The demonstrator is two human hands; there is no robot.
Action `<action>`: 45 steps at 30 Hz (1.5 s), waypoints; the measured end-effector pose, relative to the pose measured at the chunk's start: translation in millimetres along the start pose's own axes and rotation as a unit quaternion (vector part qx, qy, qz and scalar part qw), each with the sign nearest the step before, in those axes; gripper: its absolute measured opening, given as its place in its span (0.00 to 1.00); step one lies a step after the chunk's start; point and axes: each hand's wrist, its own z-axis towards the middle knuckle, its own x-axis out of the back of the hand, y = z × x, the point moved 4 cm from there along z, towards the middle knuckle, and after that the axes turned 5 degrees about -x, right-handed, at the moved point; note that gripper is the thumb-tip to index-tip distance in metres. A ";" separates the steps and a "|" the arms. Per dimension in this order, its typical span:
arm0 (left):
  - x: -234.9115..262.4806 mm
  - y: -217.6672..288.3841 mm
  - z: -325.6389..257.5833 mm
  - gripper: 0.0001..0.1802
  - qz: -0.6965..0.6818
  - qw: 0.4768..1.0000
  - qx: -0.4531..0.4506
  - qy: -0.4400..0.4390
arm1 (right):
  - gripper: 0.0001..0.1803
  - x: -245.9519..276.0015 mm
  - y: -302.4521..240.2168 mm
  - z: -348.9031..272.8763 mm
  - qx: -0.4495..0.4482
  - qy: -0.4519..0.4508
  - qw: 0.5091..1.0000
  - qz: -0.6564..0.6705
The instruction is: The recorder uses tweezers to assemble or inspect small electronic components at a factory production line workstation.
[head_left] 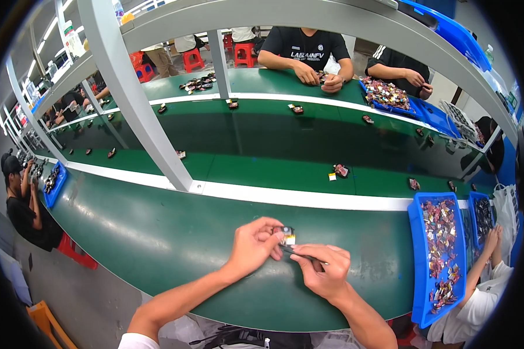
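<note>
Over the near green worktop, my left hand [252, 246] pinches a small electronic assembly [287, 234], dark with a reddish part and a yellow-white label. My right hand [325, 269] is closed round a slim dark tool [310, 256] that looks like a pair of tweezers. Its front end meets the lower edge of the assembly, close to my left fingertips. Whether the tip touches or grips any part is too small to tell. Both hands are held together near the middle of the worktop [215, 232].
At right stands a blue tray [416, 256] of similar small assemblies, with a co-worker's hands [492, 239] beside another blue tray [475, 218]. Beyond the white rail [285, 198], a green conveyor [244, 134] carries scattered assemblies. A grey metal post [134, 93] rises at left; people sit across.
</note>
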 end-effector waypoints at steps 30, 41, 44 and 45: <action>-80.6 24.7 204.7 0.09 0.440 0.855 -0.275 -0.001 | 0.09 1.1 12.6 -7.2 0.040 0.031 0.998 -0.022; -99.7 16.4 214.9 0.13 0.585 0.776 -0.200 -0.126 | 0.09 1.9 11.0 -10.6 0.042 0.023 0.999 -0.024; -85.6 18.4 212.7 0.12 0.592 0.776 -0.193 -0.100 | 0.09 2.6 9.2 -9.8 0.037 0.025 0.999 -0.019; -79.3 18.9 212.1 0.11 0.592 0.778 -0.189 -0.092 | 0.09 2.6 8.2 -9.4 0.037 0.019 0.999 -0.022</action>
